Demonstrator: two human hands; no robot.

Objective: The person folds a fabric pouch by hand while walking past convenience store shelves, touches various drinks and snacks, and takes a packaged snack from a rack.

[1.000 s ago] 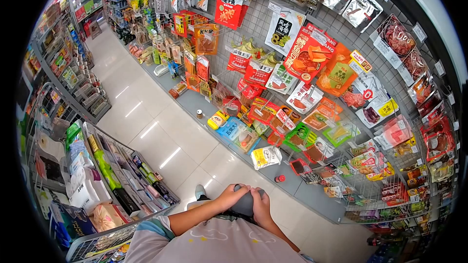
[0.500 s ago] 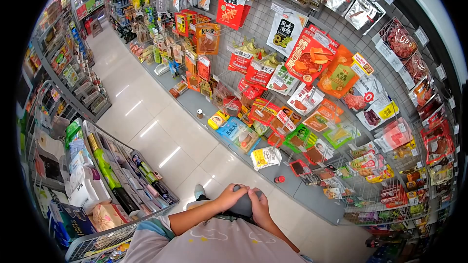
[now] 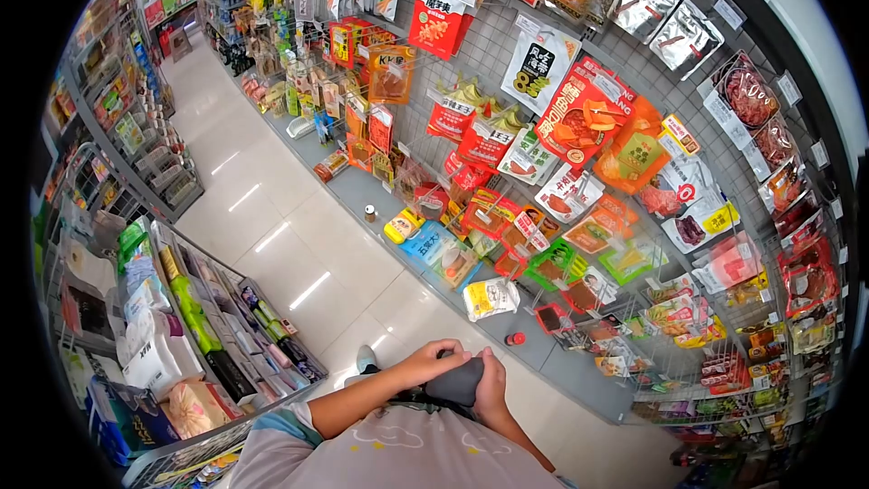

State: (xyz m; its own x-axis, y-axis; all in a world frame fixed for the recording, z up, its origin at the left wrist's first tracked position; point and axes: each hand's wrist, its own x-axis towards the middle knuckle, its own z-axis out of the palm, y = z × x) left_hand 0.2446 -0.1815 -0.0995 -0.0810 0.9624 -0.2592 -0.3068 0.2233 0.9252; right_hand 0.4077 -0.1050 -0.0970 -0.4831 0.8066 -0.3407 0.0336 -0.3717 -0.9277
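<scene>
In front of my shirt, my left hand (image 3: 433,363) and my right hand (image 3: 491,387) grip a dark grey, smooth, rounded object (image 3: 455,384) from either side. Its kind is not clear. The left fingers curl over its upper left edge, while the right fingers wrap its right side with fingertips pointing up. Part of the object is hidden behind the fingers. Both hands are well away from the hanging packets; nearest on the low grey ledge are a white and yellow packet (image 3: 491,299) and a small red-capped item (image 3: 515,339).
A wire-grid wall (image 3: 593,41) of hanging snack packets stands ahead and right, above a grey ledge (image 3: 543,350). A blue bag (image 3: 441,249) lies on that ledge. To the left is a low display (image 3: 222,326) of packaged goods. The tiled aisle (image 3: 290,244) runs between them.
The view has shifted slightly. My fingers have changed their hold on the grey object: the hands no longer meet over its top, and more of its front face shows.
</scene>
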